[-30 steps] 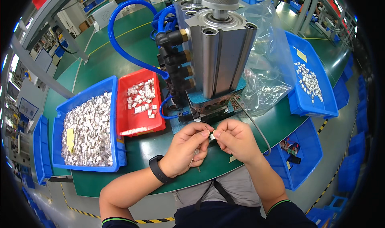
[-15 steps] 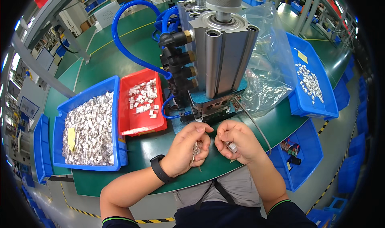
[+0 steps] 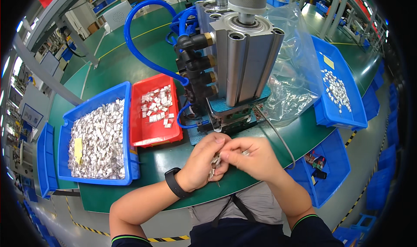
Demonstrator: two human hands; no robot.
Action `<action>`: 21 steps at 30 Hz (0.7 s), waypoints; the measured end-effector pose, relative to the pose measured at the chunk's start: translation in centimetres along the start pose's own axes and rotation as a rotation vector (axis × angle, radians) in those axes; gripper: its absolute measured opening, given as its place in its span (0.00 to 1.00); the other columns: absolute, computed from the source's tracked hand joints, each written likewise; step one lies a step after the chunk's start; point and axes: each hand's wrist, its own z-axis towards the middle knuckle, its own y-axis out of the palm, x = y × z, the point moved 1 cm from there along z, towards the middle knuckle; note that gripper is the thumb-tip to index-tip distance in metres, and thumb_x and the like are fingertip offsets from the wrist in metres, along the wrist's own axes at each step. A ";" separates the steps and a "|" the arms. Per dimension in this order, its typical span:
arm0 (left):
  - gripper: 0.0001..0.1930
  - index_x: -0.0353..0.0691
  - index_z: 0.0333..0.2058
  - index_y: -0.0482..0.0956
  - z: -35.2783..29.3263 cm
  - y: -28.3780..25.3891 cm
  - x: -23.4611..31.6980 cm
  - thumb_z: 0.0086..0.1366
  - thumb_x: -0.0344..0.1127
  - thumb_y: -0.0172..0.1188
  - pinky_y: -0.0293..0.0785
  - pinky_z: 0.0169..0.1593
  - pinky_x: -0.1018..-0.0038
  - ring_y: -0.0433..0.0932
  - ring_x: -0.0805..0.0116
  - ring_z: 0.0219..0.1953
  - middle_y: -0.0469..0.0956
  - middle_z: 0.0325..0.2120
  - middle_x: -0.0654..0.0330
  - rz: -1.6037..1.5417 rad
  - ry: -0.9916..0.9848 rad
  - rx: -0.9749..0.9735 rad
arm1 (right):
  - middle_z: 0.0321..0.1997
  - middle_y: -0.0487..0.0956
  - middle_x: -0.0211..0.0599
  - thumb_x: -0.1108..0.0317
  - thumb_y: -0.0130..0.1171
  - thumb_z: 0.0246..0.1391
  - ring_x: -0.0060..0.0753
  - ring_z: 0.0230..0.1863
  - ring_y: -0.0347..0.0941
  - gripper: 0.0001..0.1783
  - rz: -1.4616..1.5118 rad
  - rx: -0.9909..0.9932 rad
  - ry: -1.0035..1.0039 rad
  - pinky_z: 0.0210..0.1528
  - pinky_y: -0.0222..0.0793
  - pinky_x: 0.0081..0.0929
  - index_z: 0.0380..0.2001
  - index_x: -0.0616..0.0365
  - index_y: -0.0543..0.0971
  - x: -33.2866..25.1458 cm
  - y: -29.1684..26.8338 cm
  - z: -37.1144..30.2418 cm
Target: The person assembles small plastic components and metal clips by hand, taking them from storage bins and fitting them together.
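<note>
My left hand, with a black band on its wrist, is curled around several small white square parts with thin leads. The fingertips of my right hand meet the left fingers in a pinch. A bit of a small white part shows among the right fingers. Both hands are in front of a pneumatic press with a silver cylinder body and a blue base plate. Its lower tooling lies just beyond my fingers; what the pinching fingertips touch is partly hidden.
Left of the press stand a red tray with some white parts and a blue bin heaped with them. To the right are a clear plastic bag, a blue tray with more parts and a lower blue bin. A blue hose arches left of the press.
My right hand has moved left, from apart to touching the fingers of my left hand. The left hand stays nearly in place, still around its parts.
</note>
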 end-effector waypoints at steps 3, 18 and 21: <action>0.13 0.39 0.41 0.66 0.1 -0.2 -0.1 0.70 0.43 0.45 0.50 0.13 0.80 0.60 0.76 0.13 0.69 0.24 0.59 0.020 -0.012 -0.007 | 0.24 0.78 0.32 0.70 0.58 0.57 0.11 0.18 0.66 0.10 0.221 0.089 0.131 0.17 0.57 0.11 0.38 0.67 0.78 0.5 -1.6 0.4; 0.04 0.41 0.39 0.69 0.1 0.0 -0.1 0.66 0.29 0.51 0.50 0.14 0.83 0.59 0.81 0.14 0.70 0.26 0.61 0.023 0.001 0.053 | 0.20 0.72 0.28 0.70 0.57 0.57 0.10 0.15 0.60 0.08 0.363 0.205 0.133 0.14 0.53 0.10 0.38 0.64 0.75 1.6 -1.9 -0.2; 0.04 0.41 0.39 0.69 0.1 -0.3 -0.3 0.66 0.29 0.51 0.49 0.14 0.83 0.59 0.81 0.14 0.69 0.23 0.63 -0.016 0.035 0.035 | 0.22 0.75 0.27 0.69 0.61 0.55 0.09 0.19 0.63 0.10 0.184 0.155 0.135 0.19 0.54 0.10 0.37 0.63 0.75 1.1 -1.4 -0.4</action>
